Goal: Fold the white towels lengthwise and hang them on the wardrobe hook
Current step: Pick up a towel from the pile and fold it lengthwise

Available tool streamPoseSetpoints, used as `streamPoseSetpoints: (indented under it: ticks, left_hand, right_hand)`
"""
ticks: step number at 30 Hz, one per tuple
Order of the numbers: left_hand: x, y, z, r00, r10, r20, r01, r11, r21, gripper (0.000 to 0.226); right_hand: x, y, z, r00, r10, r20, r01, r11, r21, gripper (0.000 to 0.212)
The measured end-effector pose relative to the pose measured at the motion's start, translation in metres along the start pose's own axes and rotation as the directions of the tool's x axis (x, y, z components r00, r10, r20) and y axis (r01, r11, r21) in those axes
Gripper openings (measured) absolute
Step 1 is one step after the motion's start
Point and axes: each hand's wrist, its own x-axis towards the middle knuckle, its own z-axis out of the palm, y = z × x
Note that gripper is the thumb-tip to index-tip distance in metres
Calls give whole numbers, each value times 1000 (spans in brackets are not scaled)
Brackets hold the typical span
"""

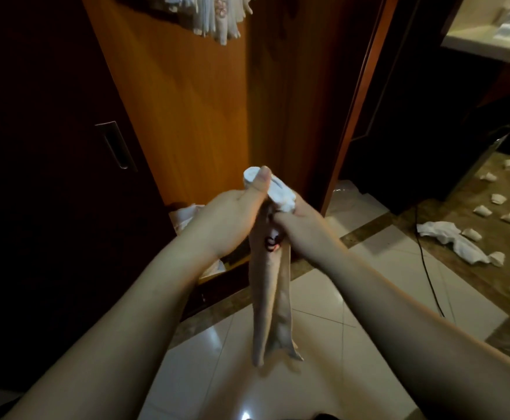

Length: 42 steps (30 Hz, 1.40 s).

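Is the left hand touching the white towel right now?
Touching. The head view shows the left hand gripping the white towel, thumb pressed on its bunched top.

White towel (273, 301) folded narrow, hanging vertically, top bunched.

Dim, soft-focus wide-angle view; glare on the floor tiles (244, 415), dark edges.

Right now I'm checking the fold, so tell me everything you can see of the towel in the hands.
The white towel is soft cloth, gathered into a narrow doubled strip that hangs straight down above the tiled floor. A small red and dark mark shows near the top. The left hand and right hand both grip its bunched upper end, left thumb pressed on top.
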Motion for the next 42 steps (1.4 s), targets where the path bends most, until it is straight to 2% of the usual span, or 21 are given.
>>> streamPoseSetpoints:
  ticks: [2, 3, 4, 5, 7, 9, 12, 14, 17, 19, 21, 25, 30, 34, 36, 38, 40, 42]
  left_hand:
    - [9, -15, 0, 966, 88, -243, -106, 992, -62, 49]
    - [12, -21, 0, 928, 118, -352, -132, 991, -18, 38]
    - [16, -26, 0, 911, 115, -396, -125, 992, 0, 38]
    - [22, -31, -1, 925, 79, -372, -110, 992, -64, 51]
    - [32, -35, -6, 982, -3, -190, -70, 924, -375, 73]
    - [40, -35, -16, 998, 66, -5, -57, 822, -566, 69]
    - [45, -25, -30, 977, 184, 110, -81, 793, -604, 54]
    - [48, -13, -35, 976, 209, 63, -138, 811, -568, 44]
    - [49, 4, -41, 977, 205, -63, -201, 768, -607, 35]
    - [48, 12, -47, 982, 173, -71, -173, 703, -690, 34]
    - [48, 19, -56, 984, 172, -54, -157, 670, -725, 26]
    - [50, 35, -74, 980, 200, -25, -151, 647, -748, 21]
    - [56, 46, -93, 982, 187, 23, -113, 680, -725, 27]
    - [59, 54, -104, 986, 165, 16, -105, 693, -713, 28]
    - [59, 56, -108, 987, 162, 11, -106, 690, -716, 31]
    - [59, 59, -111, 986, 165, -2, -115, 678, -726, 31]
    - [59, 62, -112, 987, 157, -28, -125, 652, -748, 36]
    - [60, 68, -113, 988, 139, -61, -135, 623, -771, 41]
  right_hand:
    - [4, -8, -19, 999, -8, 44, 4, 996, 86, 40]
    - [5, -13, -26, 996, -33, 80, 23, 991, 130, 37]
    - [7, -18, -32, 992, -45, 119, 25, 985, 169, 36]
    - [10, -21, -36, 987, -65, 150, 32, 976, 214, 39]
    - [16, -28, -43, 982, -99, 163, 49, 957, 287, 47]
    - [25, -38, -50, 979, -123, 162, 74, 957, 279, 46]
    - [35, -49, -57, 977, -162, 138, 119, 953, 277, 39]
    - [42, -52, -59, 982, -182, 59, 157, 942, 295, 40]
    - [50, -41, -58, 985, -172, 4, 150, 873, 465, 48]
    - [51, -27, -52, 994, -90, 68, 29, 788, 615, 55]
    - [49, -6, -44, 990, 14, 139, -106, 723, 683, 60]
    - [50, 17, -29, 974, 21, 226, -170, 728, 664, 57]
    - [56, 11, -22, 940, -8, 341, -240, 694, 678, 76]
    - [63, -2, -24, 928, -55, 368, -215, 727, 652, 88]
    - [65, -11, -27, 943, -45, 329, -171, 783, 598, 99]
    - [65, -21, -27, 977, -14, 212, -97, 859, 502, 107]
    - [66, -26, -26, 998, -39, 56, 14, 924, 382, 93]
    - [65, -26, -24, 991, -106, -87, 130, 925, 358, 61]
